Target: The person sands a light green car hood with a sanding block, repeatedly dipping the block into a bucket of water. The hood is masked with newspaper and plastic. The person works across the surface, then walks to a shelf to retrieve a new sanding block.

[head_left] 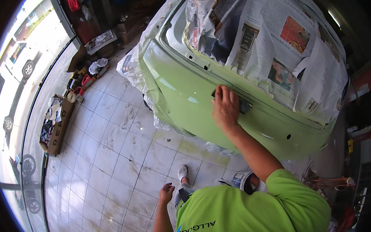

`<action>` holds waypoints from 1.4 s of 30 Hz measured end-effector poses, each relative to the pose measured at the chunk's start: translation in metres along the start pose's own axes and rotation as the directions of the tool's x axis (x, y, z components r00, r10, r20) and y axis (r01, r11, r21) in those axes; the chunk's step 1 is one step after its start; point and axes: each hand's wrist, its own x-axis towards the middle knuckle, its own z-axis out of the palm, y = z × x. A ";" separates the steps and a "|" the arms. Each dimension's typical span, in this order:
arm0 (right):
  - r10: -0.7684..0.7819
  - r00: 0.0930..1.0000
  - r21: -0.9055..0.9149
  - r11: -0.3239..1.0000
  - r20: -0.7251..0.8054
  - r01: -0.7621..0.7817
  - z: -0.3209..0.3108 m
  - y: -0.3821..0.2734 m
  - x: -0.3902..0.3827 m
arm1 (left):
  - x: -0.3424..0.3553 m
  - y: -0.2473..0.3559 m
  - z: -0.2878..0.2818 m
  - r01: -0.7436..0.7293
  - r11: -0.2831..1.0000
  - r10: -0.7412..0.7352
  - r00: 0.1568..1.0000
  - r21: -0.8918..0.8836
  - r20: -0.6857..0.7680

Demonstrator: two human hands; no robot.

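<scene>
- Nearby, along the lower edge: a bright green shirt (250, 210) with dark lettering.
- Just left of the shirt, well apart from the car: the left hand (166, 193), hanging low with fingers loosely bent; cannot tell whether anything sits in the palm.
- Just past the left hand: a white shoe (183, 172) on pale floor tiles (116, 162).
- Right of the shoe, partly hidden by the shirt: a white and blue bucket (240, 181).
- Ahead, on an outstretched arm: the right hand (226, 107), drawn narrow around a dark block (213, 94), mostly covered by the fingers. To its right, a dark patch (246, 106); cannot tell whether part of the same block.
- Beneath the block and right hand: a light green car panel (175, 82), with a small dark hole (288, 137) toward the right.
- Above the panel: newspaper (265, 30) spread across the window area.
- Farther left, on the floor: a cardboard box (63, 127) full of odds and ends.
- Farthest, outside: a motorcycle (28, 164) and a white car (24, 57).
</scene>
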 end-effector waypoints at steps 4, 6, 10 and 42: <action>-0.034 0.999 -0.009 0.999 -0.037 0.034 0.044 -0.075 0.096 | 0.066 0.035 -0.048 -0.101 0.978 0.099 0.995 0.181 0.021; -0.057 0.994 -0.047 0.998 -0.092 0.053 0.052 -0.086 0.118 | 0.090 0.031 -0.074 -0.065 0.947 0.054 0.997 0.314 0.046; -0.160 0.981 0.010 0.987 -0.107 0.162 0.027 -0.033 0.062 | 0.085 -0.028 -0.110 0.140 0.987 -0.142 0.990 0.080 0.017; -0.038 0.999 -0.199 0.980 -0.032 0.031 -0.111 0.254 -0.181 | -0.094 -0.139 -0.117 0.609 0.775 -0.631 0.749 0.165 0.202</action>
